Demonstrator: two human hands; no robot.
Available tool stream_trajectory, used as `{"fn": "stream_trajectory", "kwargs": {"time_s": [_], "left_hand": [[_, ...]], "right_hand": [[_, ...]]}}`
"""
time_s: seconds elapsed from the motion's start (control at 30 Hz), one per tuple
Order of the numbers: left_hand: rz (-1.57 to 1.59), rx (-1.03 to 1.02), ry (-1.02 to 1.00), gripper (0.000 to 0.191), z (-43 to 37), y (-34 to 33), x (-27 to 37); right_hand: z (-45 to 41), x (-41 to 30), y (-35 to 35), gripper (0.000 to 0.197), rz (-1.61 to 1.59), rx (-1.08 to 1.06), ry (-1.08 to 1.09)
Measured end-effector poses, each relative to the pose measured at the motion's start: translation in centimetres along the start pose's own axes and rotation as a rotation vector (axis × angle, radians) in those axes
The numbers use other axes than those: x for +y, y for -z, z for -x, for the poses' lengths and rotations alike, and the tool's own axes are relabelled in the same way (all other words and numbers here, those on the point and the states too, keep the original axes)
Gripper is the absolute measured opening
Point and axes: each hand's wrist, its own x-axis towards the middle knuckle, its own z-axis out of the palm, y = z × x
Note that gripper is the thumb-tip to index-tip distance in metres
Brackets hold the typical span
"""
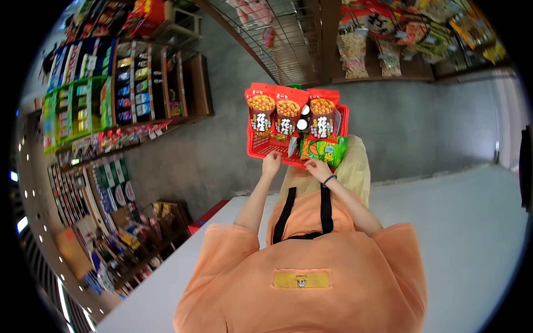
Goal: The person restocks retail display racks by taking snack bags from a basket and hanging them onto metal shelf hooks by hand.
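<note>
A red plastic shopping basket (252, 145) sits in front of my body, above the lap. My left hand (272, 163) has its fingers curled at the basket's near rim, left of middle. At the same rim, farther right, my right hand (320, 170) is closed beside a green snack bag (329, 150). Red snack bags picturing round nuts stand upright at the basket's far side: one on the left (261, 112), one in the middle (288, 115) and one on the right (322, 116). Between them show white-capped dark containers (302, 124). A silvery packet (292, 145) leans in the basket's middle.
Shelves of packaged sweets (133, 83) stand to the left. Ahead are a wire rack (287, 45) and a shelf with hanging snack bags (354, 45). Lower left is another goods display (129, 241). Grey flooring (187, 154) surrounds the basket; a pale surface (449, 233) lies behind me.
</note>
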Motion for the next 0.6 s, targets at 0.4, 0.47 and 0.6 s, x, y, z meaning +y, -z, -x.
{"fn": "stream_trajectory", "kwargs": {"time_s": [0.4,0.47,0.6], "left_hand": [[-0.498,-0.395,-0.025,0.050,-4.4,-1.2,2.3],[-0.571,-0.435,-0.066,0.054,-4.9,-1.4,2.7],[-0.611,-0.438,-0.153,0.050,-5.8,-2.3,3.6]], "right_hand": [[-2.5,-0.3,-12.1,0.018,-0.045,0.600,-0.260],[-4.0,-0.4,-11.4,0.021,0.003,0.628,-0.225],[-6.1,-1.9,-9.6,0.023,0.061,0.598,-0.330]]}}
